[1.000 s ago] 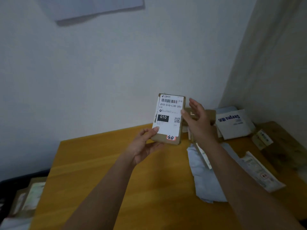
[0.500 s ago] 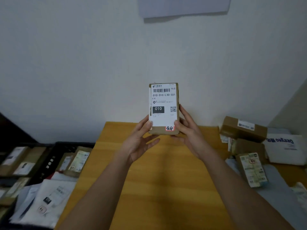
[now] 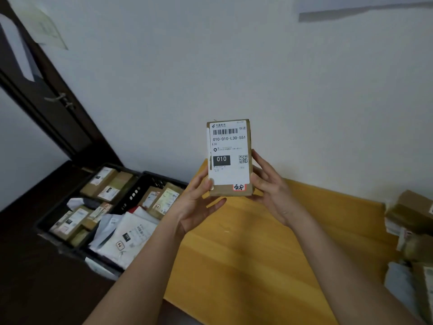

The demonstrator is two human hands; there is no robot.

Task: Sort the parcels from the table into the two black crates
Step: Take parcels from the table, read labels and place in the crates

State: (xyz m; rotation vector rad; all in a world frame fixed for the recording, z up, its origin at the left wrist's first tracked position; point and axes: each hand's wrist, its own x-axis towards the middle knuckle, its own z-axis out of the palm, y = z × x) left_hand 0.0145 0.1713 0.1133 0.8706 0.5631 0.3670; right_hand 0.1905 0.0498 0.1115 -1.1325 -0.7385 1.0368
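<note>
A small brown cardboard parcel (image 3: 229, 158) with a white shipping label marked 010 stands upright in the air above the far edge of the yellow wooden table (image 3: 257, 254). My left hand (image 3: 199, 205) holds its lower left corner, thumb on the label. My right hand (image 3: 269, 188) holds its lower right edge. Two black crates sit on the floor to the left: the far crate (image 3: 58, 207) and the near crate (image 3: 150, 181), both filled with boxes and white mailer bags.
Several brown boxes and grey bags (image 3: 412, 231) lie at the table's right edge. A dark door frame (image 3: 54, 109) runs diagonally along the wall at the left. The white wall stands right behind the table.
The view has swung left, bringing both crates into sight and pushing the table's parcels to the right edge. The parcel stays upright in both hands.
</note>
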